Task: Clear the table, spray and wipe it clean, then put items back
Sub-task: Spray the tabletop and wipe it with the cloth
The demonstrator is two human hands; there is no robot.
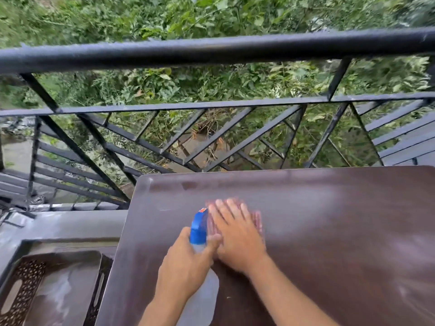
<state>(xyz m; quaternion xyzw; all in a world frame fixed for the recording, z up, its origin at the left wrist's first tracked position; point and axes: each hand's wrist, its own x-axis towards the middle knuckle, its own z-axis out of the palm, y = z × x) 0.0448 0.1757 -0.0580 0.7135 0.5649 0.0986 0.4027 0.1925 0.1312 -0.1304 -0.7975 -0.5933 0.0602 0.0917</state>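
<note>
Left hand (186,267) grips the spray bottle (200,262) at its neck; right hand (237,236) lies flat, fingers straight, pressing a blurred pinkish cloth (256,220) onto the brown table (329,231); a perforated chair (47,290) sits lower left; black railing (211,52) stands beyond; the bottle's long axis runs toward the railing, blue nozzle pointing away from the person.

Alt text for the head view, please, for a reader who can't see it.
A right hand presses a blurred pinkish cloth flat on a dark brown table, while the left hand grips a blue-topped spray bottle. Beyond stand a black metal railing and green foliage.
</note>
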